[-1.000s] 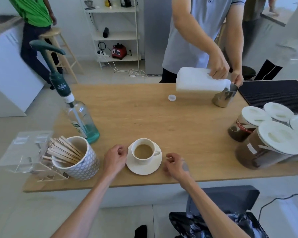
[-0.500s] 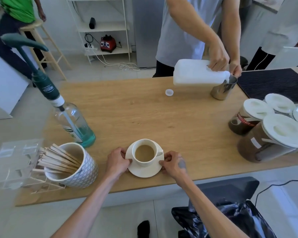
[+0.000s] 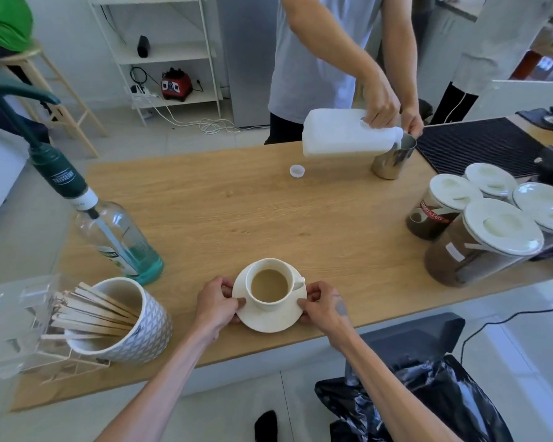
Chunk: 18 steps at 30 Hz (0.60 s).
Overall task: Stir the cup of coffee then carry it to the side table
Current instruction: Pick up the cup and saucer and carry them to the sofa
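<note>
A white cup of milky coffee (image 3: 269,284) stands on a white saucer (image 3: 270,319) near the front edge of the wooden table (image 3: 268,215). My left hand (image 3: 216,303) pinches the saucer's left rim, thumb on top. My right hand (image 3: 321,303) pinches its right rim the same way. The cup's handle points right. No stirrer is in the cup.
A patterned pot of wooden stir sticks (image 3: 122,323) leans at the left, beside a pump bottle (image 3: 109,231). Lidded coffee jars (image 3: 479,237) crowd the right. Across the table a person pours from a white jug (image 3: 345,132) into a steel pitcher (image 3: 393,157). A black-bagged bin (image 3: 419,400) stands below.
Both hands have closed in from beside the saucer and taken hold of its rim. My head has moved nearer the table.
</note>
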Tool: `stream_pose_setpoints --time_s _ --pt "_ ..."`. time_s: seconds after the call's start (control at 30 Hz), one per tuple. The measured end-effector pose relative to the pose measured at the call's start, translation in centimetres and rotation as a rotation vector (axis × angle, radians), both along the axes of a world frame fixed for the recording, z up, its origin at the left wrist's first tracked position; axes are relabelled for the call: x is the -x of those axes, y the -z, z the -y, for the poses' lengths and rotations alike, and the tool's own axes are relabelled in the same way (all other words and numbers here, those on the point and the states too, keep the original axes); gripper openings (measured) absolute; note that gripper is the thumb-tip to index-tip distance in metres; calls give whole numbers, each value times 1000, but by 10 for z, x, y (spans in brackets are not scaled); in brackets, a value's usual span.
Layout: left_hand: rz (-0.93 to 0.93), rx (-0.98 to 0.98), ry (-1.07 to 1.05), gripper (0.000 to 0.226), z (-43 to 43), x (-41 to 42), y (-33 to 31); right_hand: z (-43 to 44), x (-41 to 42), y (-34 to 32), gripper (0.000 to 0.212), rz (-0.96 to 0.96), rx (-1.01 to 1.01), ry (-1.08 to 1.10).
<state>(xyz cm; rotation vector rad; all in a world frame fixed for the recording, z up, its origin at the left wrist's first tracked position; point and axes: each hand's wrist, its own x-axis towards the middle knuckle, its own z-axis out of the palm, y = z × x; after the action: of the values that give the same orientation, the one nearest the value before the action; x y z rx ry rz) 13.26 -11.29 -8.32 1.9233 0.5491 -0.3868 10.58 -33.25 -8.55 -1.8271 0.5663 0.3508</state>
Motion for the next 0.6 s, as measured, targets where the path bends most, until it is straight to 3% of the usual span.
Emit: stream_pose_setpoints --time_s 0.4,0.6 --pt "39 142 296 29 81 1 -18 64 72 -16 31 77 -261 361" --pt "20 227 526 31 160 25 -33 120 137 -28 33 158 -157 566"
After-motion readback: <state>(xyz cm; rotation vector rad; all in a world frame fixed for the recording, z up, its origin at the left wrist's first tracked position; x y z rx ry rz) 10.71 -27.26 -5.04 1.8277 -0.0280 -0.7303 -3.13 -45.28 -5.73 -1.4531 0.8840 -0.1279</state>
